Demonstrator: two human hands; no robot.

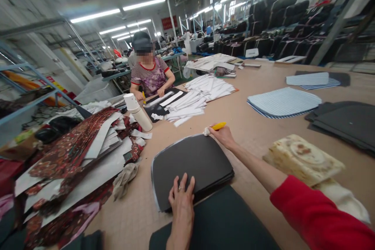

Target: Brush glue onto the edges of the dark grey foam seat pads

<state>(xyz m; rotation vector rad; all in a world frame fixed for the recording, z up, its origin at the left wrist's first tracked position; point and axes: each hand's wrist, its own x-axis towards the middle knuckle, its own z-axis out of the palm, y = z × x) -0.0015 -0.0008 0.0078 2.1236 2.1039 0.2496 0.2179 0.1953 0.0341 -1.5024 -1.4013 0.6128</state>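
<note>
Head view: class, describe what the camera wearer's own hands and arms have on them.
The left hand wears a ring on one finger; no sleeve shows on that arm. The right hand wears nothing; a red sleeve covers the arm from about the elbow up.

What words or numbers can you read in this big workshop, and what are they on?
Red banner on the far wall: pale writing, too small and blurred to read.
Red and yellow strip at the far left: writing too blurred to read.
Black stack of flat sheets under the left hand: no writing shows.
Yellow-handled tool in the right hand: no writing shows.
</note>
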